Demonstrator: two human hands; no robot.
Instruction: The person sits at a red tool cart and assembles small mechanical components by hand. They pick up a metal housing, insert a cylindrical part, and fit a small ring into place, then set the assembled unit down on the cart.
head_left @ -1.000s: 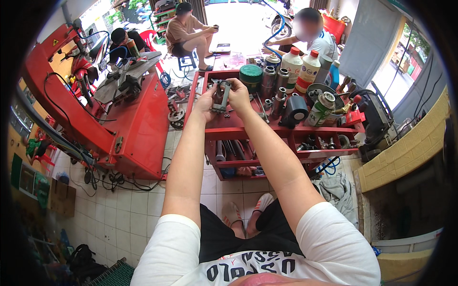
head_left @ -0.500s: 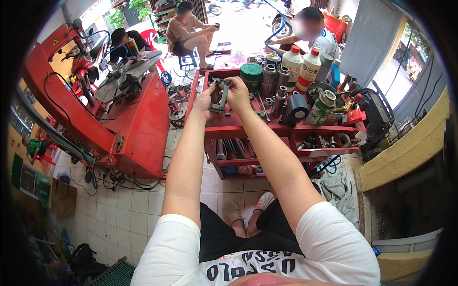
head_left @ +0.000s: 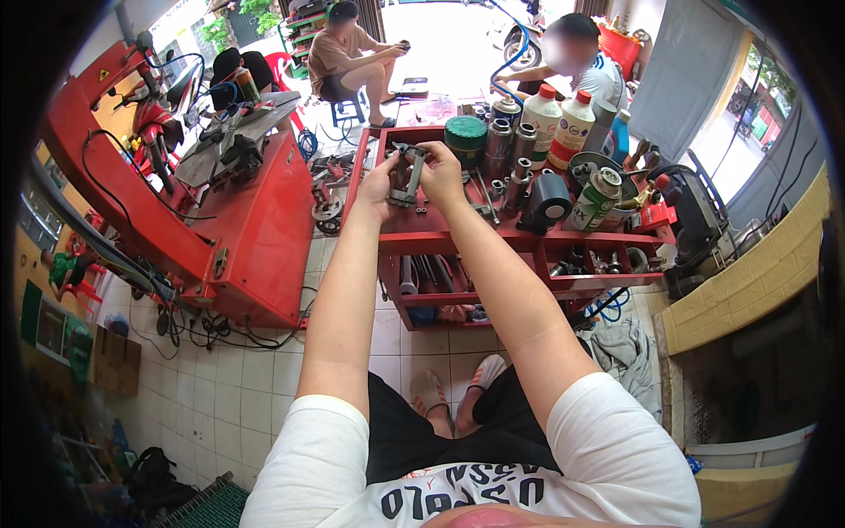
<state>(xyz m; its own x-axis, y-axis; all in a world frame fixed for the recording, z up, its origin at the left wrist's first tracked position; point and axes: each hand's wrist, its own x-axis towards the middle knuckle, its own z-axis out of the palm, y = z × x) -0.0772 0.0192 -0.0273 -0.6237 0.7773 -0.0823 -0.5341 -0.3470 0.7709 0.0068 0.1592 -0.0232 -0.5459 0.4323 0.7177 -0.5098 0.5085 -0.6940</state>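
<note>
Over the top of the red tool cart [head_left: 493,248], both hands hold a grey metal frame-shaped part [head_left: 405,187] with an open middle; its exact kind is not clear. My left hand [head_left: 376,190] grips it along its left side, thumb toward the top. On the upper right side, my right hand [head_left: 442,179] closes its fingers on the same part. A green round tub [head_left: 464,134] stands just beyond my right hand. Two small metal pieces [head_left: 422,210] lie on the cart below the part.
Sockets [head_left: 498,141], white bottles with red caps [head_left: 540,114], a spray can [head_left: 597,201] and a dark cylinder [head_left: 546,202] crowd the cart's right side. A red lift [head_left: 255,238] stands left. One person sits on a stool [head_left: 347,109]; another [head_left: 598,84] is beyond the bottles.
The grey metal part has turned slightly between my hands. Both hands keep hold of it at nearly the same place.
</note>
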